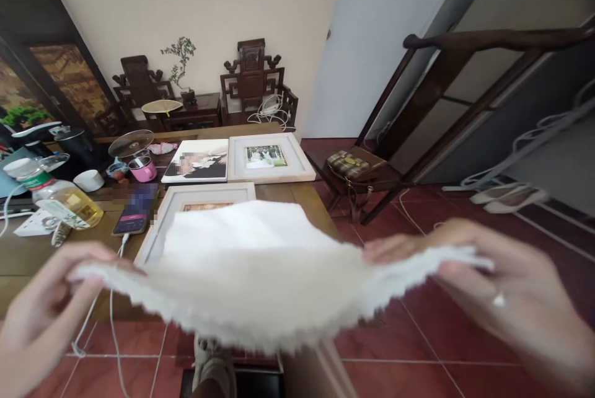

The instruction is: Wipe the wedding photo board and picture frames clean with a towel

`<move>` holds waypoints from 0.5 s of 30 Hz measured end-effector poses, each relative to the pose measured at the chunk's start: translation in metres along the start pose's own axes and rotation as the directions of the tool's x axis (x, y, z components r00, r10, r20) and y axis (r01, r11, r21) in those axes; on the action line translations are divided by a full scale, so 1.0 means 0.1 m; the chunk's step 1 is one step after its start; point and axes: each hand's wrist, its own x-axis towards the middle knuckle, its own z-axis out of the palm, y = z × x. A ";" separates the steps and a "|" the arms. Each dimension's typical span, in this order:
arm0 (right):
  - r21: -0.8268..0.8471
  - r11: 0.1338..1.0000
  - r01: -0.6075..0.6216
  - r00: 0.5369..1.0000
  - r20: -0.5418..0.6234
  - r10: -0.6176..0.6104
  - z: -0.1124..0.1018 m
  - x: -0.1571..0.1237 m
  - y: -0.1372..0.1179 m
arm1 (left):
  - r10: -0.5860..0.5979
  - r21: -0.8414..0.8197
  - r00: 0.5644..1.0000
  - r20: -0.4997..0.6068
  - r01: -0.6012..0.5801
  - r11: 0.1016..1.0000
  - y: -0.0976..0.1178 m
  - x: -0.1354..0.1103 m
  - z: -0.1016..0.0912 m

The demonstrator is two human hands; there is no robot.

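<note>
A white fluffy cloth (260,268) is stretched out in front of me, blurred by motion. My left hand (41,305) pinches its left edge and my right hand (502,292), with a ring on one finger, pinches its right edge. The cloth hangs above the near edge of a wooden table (28,255) and partly hides a white picture frame (186,199) lying flat on it.
Two more framed pictures (269,157) lie further back on the table. A phone (136,209) on a white cable, a bottle of yellow liquid (69,199), a pink pot (142,168) and a small fan stand at the left. A wooden chair (372,168) stands to the right on red tiles.
</note>
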 end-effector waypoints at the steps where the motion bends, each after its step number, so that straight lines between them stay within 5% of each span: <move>1: -0.023 0.999 -0.034 0.997 0.071 0.036 0.02 -0.13 0.03 | -0.026 0.036 0.997 0.069 0.024 0.999 -0.07 -0.14 0.00; 3: -0.043 0.997 -0.069 0.988 0.134 0.075 0.07 -0.26 0.06 | -0.001 0.133 0.980 0.197 -0.025 0.991 -0.18 -0.29 0.00; 6: -0.109 0.991 -0.075 0.990 0.114 0.087 0.20 -0.16 0.13 | 0.030 0.191 0.975 0.222 -0.073 0.979 -0.24 -0.20 0.04; 12: -0.215 0.976 -0.028 0.983 0.172 0.066 0.53 0.45 0.64 | 0.047 0.333 0.956 0.291 -0.147 0.931 -0.23 0.48 0.43; 15: -0.221 0.975 0.011 0.965 0.259 0.047 0.62 0.65 0.87 | 0.113 0.261 0.918 0.379 -0.223 0.939 -0.34 0.76 0.68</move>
